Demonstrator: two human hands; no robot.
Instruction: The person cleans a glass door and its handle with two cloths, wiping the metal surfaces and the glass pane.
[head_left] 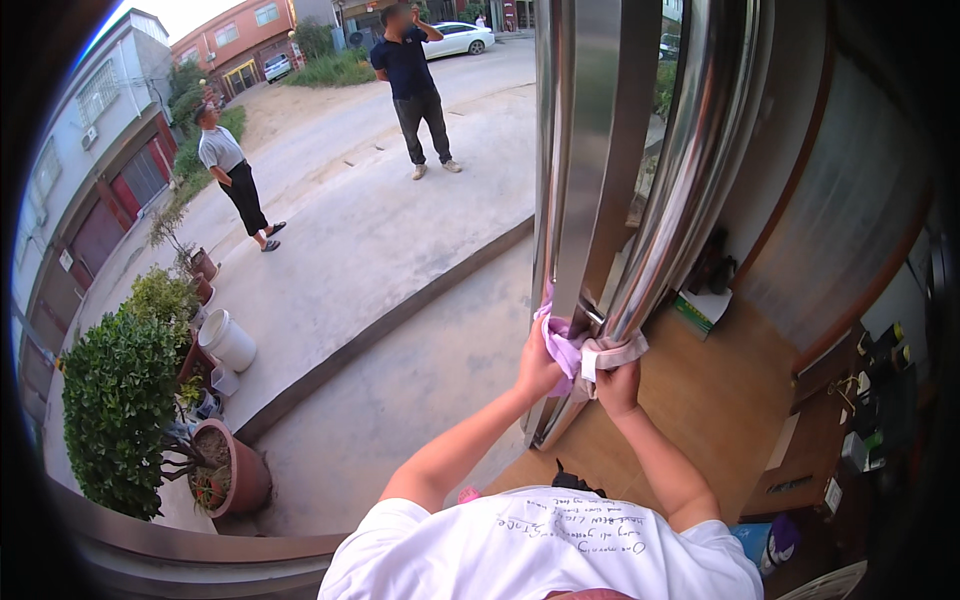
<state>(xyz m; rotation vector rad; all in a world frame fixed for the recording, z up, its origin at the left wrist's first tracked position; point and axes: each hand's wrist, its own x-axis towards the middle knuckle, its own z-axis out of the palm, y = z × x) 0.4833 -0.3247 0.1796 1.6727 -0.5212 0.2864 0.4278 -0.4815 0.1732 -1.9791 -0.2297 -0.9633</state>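
A shiny steel door frame (590,160) rises in front of me, with a thick, polished tubular door handle (672,200) along its right side. My left hand (540,368) is closed on a purple cloth (566,352) and presses it to the left edge of the frame. Lower on the tubular handle, my right hand (618,388) grips a pale pink cloth (617,352) that wraps around the tube. The two cloths meet between my hands; whether they are joined I cannot tell. Some of my fingers are hidden behind the fabric and the metal.
Outside on the left, a potted bush (235,470) and a white bucket (228,340) stand by a raised concrete step (400,320). Two people (235,165) stand on the paving beyond. Indoors at right are a tan floor (690,400), a box (703,308) and a wooden desk (800,450).
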